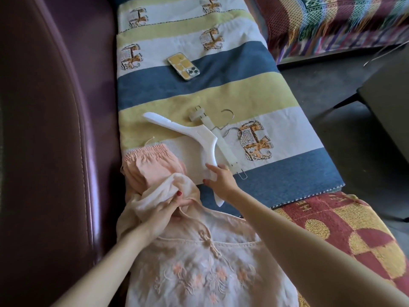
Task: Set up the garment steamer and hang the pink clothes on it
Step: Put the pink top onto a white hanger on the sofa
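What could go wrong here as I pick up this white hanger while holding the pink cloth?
The right hand grips the white hanger by one arm only, so it may swing and catch the clip hanger lying against it, dragging that along. The left hand bunches thin pink cloth above the embroidered pink top; pulling could crease it or tug the tie cords. The phone lies farther up the striped cover, probably safe.

Matt white plastic hanger [200,138], sheer embroidered cloth top [199,262], glossy leather sofa [55,129].
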